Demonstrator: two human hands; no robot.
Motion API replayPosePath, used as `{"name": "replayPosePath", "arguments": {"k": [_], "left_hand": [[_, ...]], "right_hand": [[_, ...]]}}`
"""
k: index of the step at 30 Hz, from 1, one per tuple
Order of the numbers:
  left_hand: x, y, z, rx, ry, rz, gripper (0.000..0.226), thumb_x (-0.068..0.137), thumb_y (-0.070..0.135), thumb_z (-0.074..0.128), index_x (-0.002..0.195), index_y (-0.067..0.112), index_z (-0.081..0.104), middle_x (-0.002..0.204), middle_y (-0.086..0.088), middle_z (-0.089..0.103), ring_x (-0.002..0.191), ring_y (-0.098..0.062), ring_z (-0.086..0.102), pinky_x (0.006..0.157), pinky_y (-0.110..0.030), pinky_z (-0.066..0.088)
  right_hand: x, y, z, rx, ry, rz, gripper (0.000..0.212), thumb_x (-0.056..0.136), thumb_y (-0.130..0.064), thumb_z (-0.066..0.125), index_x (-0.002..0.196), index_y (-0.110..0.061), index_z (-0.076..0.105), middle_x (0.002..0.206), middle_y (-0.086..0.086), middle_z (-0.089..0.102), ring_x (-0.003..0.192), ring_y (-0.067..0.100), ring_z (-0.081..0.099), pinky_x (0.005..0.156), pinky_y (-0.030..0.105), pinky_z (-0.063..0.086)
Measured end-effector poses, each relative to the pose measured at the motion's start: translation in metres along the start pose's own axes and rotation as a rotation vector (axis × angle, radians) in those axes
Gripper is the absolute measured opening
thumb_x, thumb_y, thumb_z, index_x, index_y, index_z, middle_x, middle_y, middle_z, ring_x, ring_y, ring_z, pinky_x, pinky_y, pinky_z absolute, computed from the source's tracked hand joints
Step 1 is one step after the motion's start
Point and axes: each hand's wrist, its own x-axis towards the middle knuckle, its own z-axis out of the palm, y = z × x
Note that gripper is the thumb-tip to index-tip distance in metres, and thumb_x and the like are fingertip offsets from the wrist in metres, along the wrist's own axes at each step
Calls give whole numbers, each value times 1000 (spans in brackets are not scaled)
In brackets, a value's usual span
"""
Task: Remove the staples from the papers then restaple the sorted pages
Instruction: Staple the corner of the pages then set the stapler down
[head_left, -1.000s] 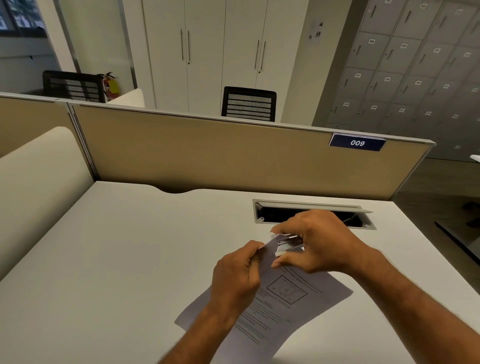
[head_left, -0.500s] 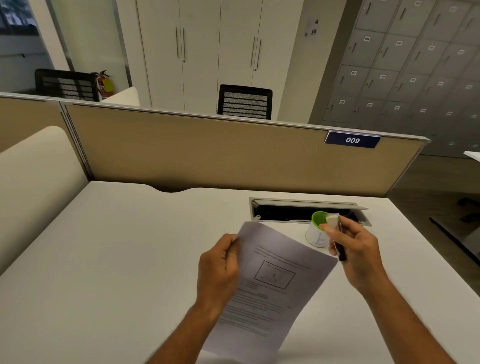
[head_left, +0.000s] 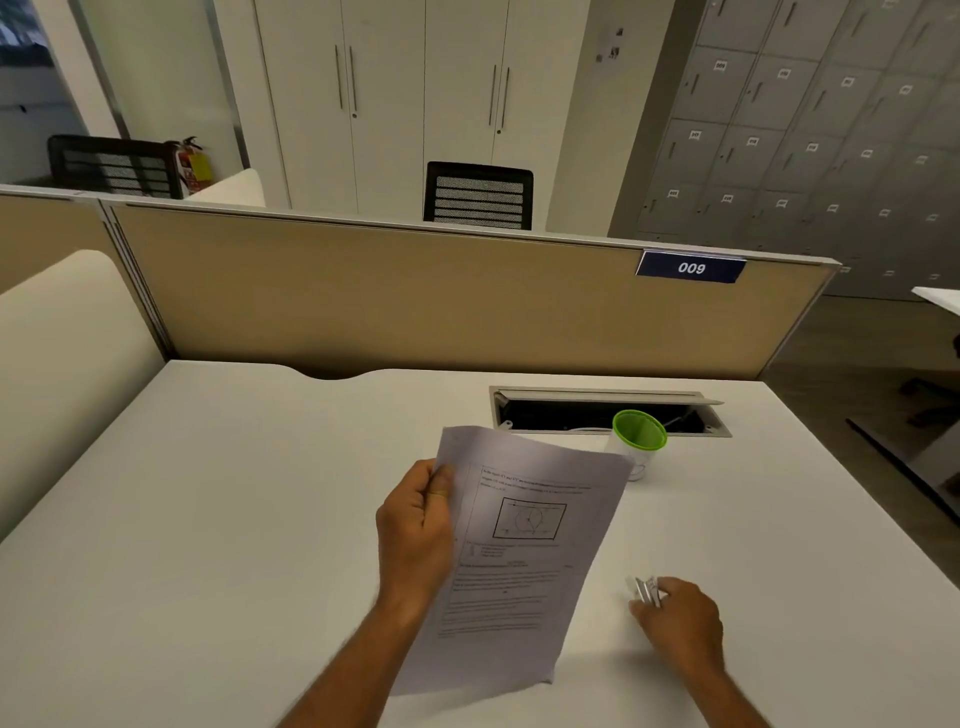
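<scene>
My left hand (head_left: 415, 535) grips the left edge of the printed papers (head_left: 519, 561), which carry text and a boxed circle diagram and are lifted off the white desk (head_left: 208, 519). Lower right, my right hand (head_left: 675, 618) rests at desk level with its fingers closed around a small silvery tool, apparently the staple remover (head_left: 645, 590), whose tip sticks out to the left. The staple itself is too small to make out.
A white cup with a green rim (head_left: 638, 436) stands behind the papers, in front of the open cable tray (head_left: 597, 410). A beige partition (head_left: 415, 296) labelled 009 closes the desk's far side; the desk's right edge drops to the floor.
My right hand has come down from beside the cup to the desk at lower right, still holding the tool. The left hand has raised the papers more upright.
</scene>
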Motion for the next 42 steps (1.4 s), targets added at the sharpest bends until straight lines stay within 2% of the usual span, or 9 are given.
{"name": "replayPosePath", "arguments": {"k": [7, 13, 15, 18, 22, 25, 29, 37, 42], "left_hand": [[-3, 2, -2, -35, 6, -24, 31, 94, 42, 44, 74, 22, 58, 60, 9, 55, 50, -3, 53, 42, -9, 37], [-5, 1, -3, -68, 11, -39, 34, 94, 43, 44, 79, 17, 60, 66, 4, 60, 53, -6, 57, 44, -11, 41], [-5, -1, -3, -72, 6, -68, 33, 97, 40, 45, 80, 16, 61, 70, -1, 62, 56, -9, 59, 46, -12, 43], [-4, -3, -3, -92, -5, -107, 30, 102, 31, 46, 81, 18, 62, 73, -3, 64, 57, -8, 59, 48, -13, 45], [0, -5, -6, -92, 8, -155, 30, 103, 32, 46, 82, 19, 63, 77, -4, 66, 64, -20, 63, 51, -18, 48], [5, -9, -12, -54, 27, -218, 31, 103, 36, 45, 84, 18, 63, 79, -3, 68, 69, -21, 66, 53, -20, 51], [12, -20, -26, -60, -100, -342, 19, 100, 40, 53, 97, 26, 66, 90, 2, 73, 79, -19, 71, 67, -36, 61], [-14, -71, -37, 34, -382, -627, 18, 91, 20, 70, 108, 23, 65, 104, 2, 74, 87, -18, 73, 64, -31, 62], [-30, -100, -40, 131, -338, -743, 12, 86, 1, 70, 97, 7, 66, 93, -10, 75, 79, -24, 74, 60, -35, 63]], "right_hand": [[-6, 4, 14, -79, -32, -34, 38, 67, -46, 73, 58, -12, 60, 57, -4, 63, 56, 18, 61, 49, 26, 40], [-10, -9, 8, -369, 73, -128, 46, 72, -62, 66, 98, -25, 70, 102, 2, 66, 94, 25, 60, 74, 32, 45], [-16, -21, 4, 17, 81, -215, 34, 77, -51, 72, 97, -25, 72, 102, 3, 70, 89, 23, 62, 74, 31, 48], [-27, -45, -5, 776, -323, -218, 34, 87, -50, 57, 100, -23, 74, 109, 8, 72, 88, 25, 66, 76, 33, 51], [-42, -59, -9, 932, -682, -352, 41, 86, -32, 56, 116, -7, 68, 114, 18, 71, 103, 34, 68, 87, 45, 57], [-48, -61, -4, 905, -647, -319, 33, 77, -14, 79, 108, -4, 72, 107, 15, 75, 101, 35, 70, 83, 37, 59], [-51, -63, -1, 940, -577, -203, 20, 79, 4, 70, 95, -7, 76, 99, 13, 77, 91, 33, 73, 75, 35, 61], [-44, -65, 9, 861, -556, -60, 17, 81, 0, 71, 96, -8, 74, 93, 8, 79, 84, 28, 75, 69, 34, 62], [-42, -59, 27, 612, -461, -28, 11, 80, -10, 75, 83, -20, 75, 87, 0, 79, 77, 20, 75, 74, 42, 63]]}}
